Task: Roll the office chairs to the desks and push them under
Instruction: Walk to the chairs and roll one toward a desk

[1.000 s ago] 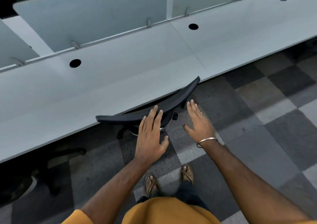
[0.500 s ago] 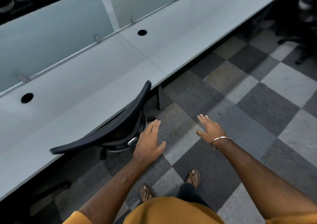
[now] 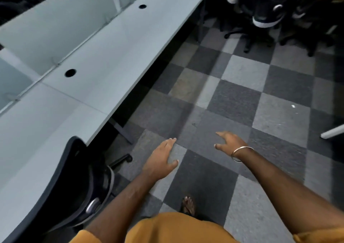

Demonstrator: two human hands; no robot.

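L hand (image 3: pixel 160 161) flat, released | R hand (image 3: pixel 229 140) loose (holding nil) | chair (image 3: pixel 74 183) under desk (image 3: pixel 89 86)

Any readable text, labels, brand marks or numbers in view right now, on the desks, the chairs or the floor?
None can be read.
Desk tops: plain, no print.
Office chair pushed under the desk: no visible label; its round silver knob shows no legible mark.
Stacked chairs at the far end: dark and blurred, nothing legible.
Carpet tiles: no markings.
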